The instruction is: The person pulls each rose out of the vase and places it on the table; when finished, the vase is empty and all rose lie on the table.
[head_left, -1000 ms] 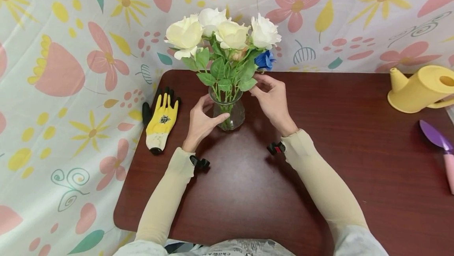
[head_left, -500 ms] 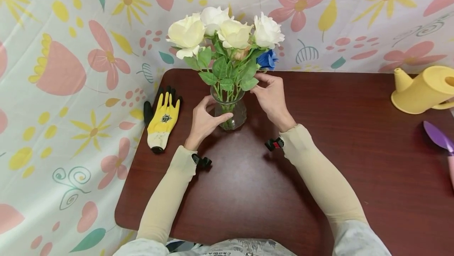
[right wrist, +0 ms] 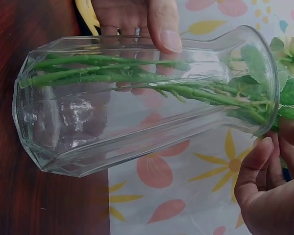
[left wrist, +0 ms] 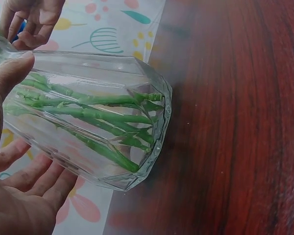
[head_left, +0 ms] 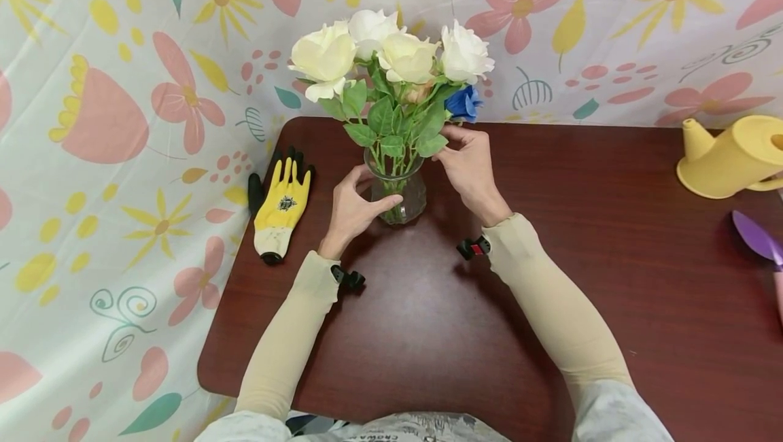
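A clear faceted glass vase (head_left: 408,200) stands upright near the table's far edge, several green stems (left wrist: 103,115) inside. Cream roses (head_left: 324,54), white roses (head_left: 465,53) and a blue rose (head_left: 463,103) spread above it. My left hand (head_left: 353,207) holds the vase from the left, thumb (right wrist: 165,27) along the front and the other fingers (left wrist: 44,178) on the opposite side. By the rim, my right hand (head_left: 467,166) has its fingers curled at the blue rose's stem, just under the bloom. Leaves (head_left: 431,146) partly hide those fingertips.
A yellow and black work glove (head_left: 283,207) lies to the left of the vase. Far right stand a yellow watering can (head_left: 724,156) and a purple trowel (head_left: 755,234). A flower-printed cloth (head_left: 599,34) hangs behind the brown table (head_left: 416,333).
The whole head view has drifted slightly, moving the scene a little to the right. Both hands keep their places at the vase and the flowers.
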Demonstrator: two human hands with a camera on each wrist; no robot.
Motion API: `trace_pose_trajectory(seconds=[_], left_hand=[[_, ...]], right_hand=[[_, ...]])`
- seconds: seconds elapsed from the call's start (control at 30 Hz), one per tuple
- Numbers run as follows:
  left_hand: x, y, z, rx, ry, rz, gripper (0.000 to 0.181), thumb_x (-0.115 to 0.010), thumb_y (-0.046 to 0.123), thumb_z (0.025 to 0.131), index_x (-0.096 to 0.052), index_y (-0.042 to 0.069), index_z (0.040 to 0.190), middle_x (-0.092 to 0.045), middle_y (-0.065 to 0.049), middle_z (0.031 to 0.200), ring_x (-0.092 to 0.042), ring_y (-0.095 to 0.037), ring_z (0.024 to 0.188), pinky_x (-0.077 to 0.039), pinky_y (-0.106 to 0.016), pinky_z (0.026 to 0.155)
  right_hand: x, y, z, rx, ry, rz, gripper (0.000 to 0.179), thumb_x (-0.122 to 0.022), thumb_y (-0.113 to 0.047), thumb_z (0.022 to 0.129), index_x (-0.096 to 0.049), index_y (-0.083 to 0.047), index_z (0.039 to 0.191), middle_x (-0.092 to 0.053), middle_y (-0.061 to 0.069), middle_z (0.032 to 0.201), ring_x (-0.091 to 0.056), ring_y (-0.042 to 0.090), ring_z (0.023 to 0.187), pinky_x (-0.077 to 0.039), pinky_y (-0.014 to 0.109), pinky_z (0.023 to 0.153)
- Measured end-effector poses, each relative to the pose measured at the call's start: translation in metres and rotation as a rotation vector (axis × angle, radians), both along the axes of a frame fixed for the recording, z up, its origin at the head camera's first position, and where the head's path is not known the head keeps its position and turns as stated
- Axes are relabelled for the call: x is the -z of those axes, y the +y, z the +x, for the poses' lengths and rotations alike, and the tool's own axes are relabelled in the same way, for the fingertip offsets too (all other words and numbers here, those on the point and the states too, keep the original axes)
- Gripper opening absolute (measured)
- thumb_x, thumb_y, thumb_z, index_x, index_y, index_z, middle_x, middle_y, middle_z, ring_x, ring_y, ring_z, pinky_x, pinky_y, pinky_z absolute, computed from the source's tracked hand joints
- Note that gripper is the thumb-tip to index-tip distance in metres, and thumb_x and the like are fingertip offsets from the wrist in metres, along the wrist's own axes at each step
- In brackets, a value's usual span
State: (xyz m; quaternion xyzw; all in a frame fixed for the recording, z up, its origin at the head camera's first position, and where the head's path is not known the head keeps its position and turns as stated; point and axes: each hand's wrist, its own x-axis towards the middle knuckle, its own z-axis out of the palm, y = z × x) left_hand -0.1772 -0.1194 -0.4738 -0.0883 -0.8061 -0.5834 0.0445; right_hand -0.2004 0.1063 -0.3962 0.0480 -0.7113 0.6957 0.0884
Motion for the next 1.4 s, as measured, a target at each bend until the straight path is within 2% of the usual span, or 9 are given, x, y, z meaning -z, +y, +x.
trace_pose_trajectory(seconds=[0.13,0.27,0.57,0.7,0.9,1.07,1.27,1.4], left_hand=[[-0.001,0.000,0.000,0.002,0.000,0.003,0.064,-0.097,0.026,0.083,-0.068,0.010,0.138,-0.072,-0.013,0.134,-0.069,-0.032,0.130,-0.057,-0.045,0.118],[-0.001,0.000,0.000,0.002,-0.003,0.005,0.063,-0.097,0.025,0.083,-0.068,0.010,0.137,-0.072,-0.013,0.134,-0.070,-0.030,0.129,-0.058,-0.043,0.117],[-0.001,0.000,0.000,-0.005,-0.016,0.011,0.065,-0.098,0.024,0.082,-0.069,0.010,0.138,-0.072,-0.013,0.135,-0.069,-0.031,0.131,-0.057,-0.044,0.118],[-0.001,0.000,0.001,-0.007,-0.017,0.012,0.066,-0.099,0.024,0.081,-0.069,0.010,0.138,-0.072,-0.014,0.135,-0.069,-0.032,0.130,-0.057,-0.045,0.118],[-0.001,0.000,0.000,-0.013,-0.012,0.005,0.064,-0.099,0.025,0.081,-0.069,0.009,0.137,-0.072,-0.014,0.134,-0.070,-0.032,0.130,-0.057,-0.044,0.118],[-0.002,0.000,0.001,-0.016,-0.010,-0.001,0.065,-0.099,0.025,0.081,-0.069,0.009,0.136,-0.072,-0.015,0.134,-0.070,-0.033,0.130,-0.058,-0.045,0.117],[-0.001,-0.001,0.001,-0.012,-0.010,0.002,0.066,-0.099,0.024,0.081,-0.069,0.010,0.138,-0.072,-0.014,0.135,-0.069,-0.032,0.130,-0.058,-0.044,0.118],[0.001,-0.001,0.001,-0.009,-0.008,0.002,0.066,-0.099,0.025,0.081,-0.069,0.011,0.138,-0.072,-0.014,0.135,-0.069,-0.031,0.130,-0.057,-0.044,0.118]], right_hand=[[-0.001,-0.001,0.002,0.013,0.015,-0.015,0.010,-0.073,-0.003,0.099,-0.082,0.003,0.101,-0.074,-0.015,0.077,-0.065,0.014,0.073,-0.055,0.021,0.068],[-0.003,-0.002,0.003,0.030,0.034,-0.032,0.008,-0.073,0.001,0.097,-0.081,-0.001,0.093,-0.073,-0.016,0.073,-0.064,0.010,0.073,-0.054,0.022,0.066],[-0.009,-0.002,0.004,0.041,0.084,-0.088,0.008,-0.079,-0.006,0.097,-0.083,0.000,0.100,-0.075,-0.016,0.073,-0.065,0.010,0.068,-0.056,0.023,0.067],[-0.012,-0.003,0.005,0.049,0.110,-0.112,0.007,-0.079,-0.005,0.096,-0.084,-0.002,0.099,-0.075,-0.015,0.072,-0.065,0.008,0.066,-0.056,0.024,0.066],[-0.017,-0.003,0.007,0.057,0.134,-0.154,0.008,-0.080,-0.004,0.093,-0.084,0.003,0.096,-0.075,-0.012,0.071,-0.064,0.010,0.066,-0.055,0.025,0.066],[-0.022,-0.002,0.008,0.068,0.158,-0.217,0.004,-0.082,-0.002,0.092,-0.086,-0.003,0.093,-0.078,-0.010,0.075,-0.065,0.008,0.065,-0.056,0.025,0.067],[-0.027,0.000,0.008,0.088,0.189,-0.267,0.016,-0.082,0.001,0.092,-0.085,-0.013,0.088,-0.080,-0.010,0.077,-0.065,0.010,0.064,-0.056,0.025,0.066],[-0.030,0.001,0.008,0.115,0.202,-0.310,0.018,-0.081,0.004,0.091,-0.086,-0.013,0.087,-0.079,-0.008,0.077,-0.065,0.013,0.063,-0.056,0.027,0.065]])
